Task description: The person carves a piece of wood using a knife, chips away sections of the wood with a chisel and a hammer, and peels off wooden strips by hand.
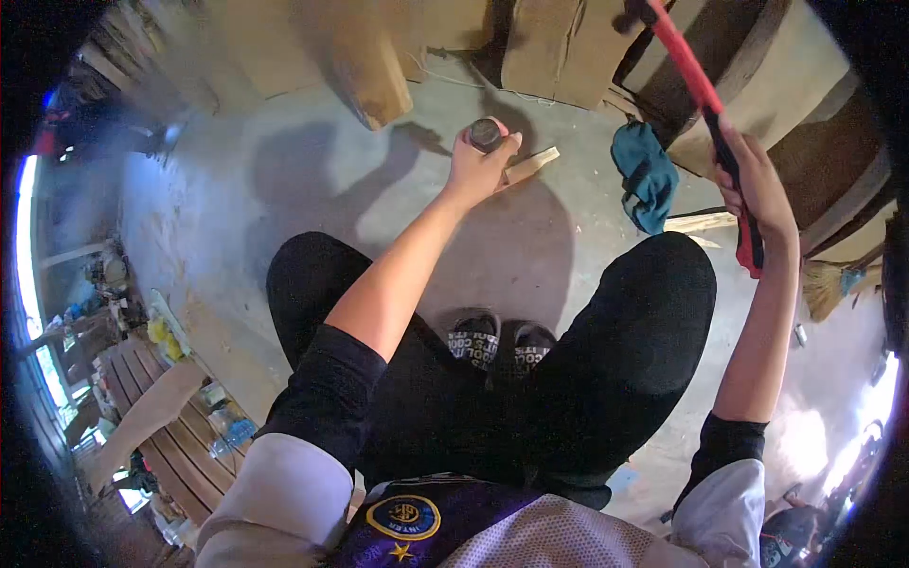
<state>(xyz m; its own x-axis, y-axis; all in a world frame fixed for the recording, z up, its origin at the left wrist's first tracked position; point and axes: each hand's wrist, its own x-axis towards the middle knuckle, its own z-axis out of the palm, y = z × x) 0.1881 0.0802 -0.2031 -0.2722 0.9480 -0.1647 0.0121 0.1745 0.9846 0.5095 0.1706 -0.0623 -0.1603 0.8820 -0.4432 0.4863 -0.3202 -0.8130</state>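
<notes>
l hand: the person's l hand (481, 163) is out in front, low over the floor (222, 204); fingers curled shut round a dark round-topped piece (485, 135), its round end facing up, thumb along its side. lower part hidden by the hand.
wood strip: pale wood strip (538, 166) sticks out just beside the l hand, on its r side, angled away; can't tell if the fingers touch it.
r hand: r hand (755, 185) is raised, well apart from the l hand, fingers wrapped tight round the black grip of a hammer (689, 66).
hammer: red & black, head at top edge of view, grip end poking out below the fist; head partly cut off & dark, so exact shape n/a.
cloth: teal cloth (646, 175), crumpled on the floor betw. the two hands, nearer the r one.
offcut: pale wood offcut (703, 222) on floor nr the cloth, below the r hand.
planks: big wood planks (542, 57) along the far side; a wood block (381, 99) w/ its end jutting toward the l hand, apart from it.
legs: blk trousers (625, 331), knees bent & spread either side; shoes (473, 339) w/ white lettering on floor betw. them.
l side: slatted bench (175, 454) w/ misc. bits on & around it, partly blurry.
r side: straw-like bundle (824, 292) nr the forearm.
</notes>
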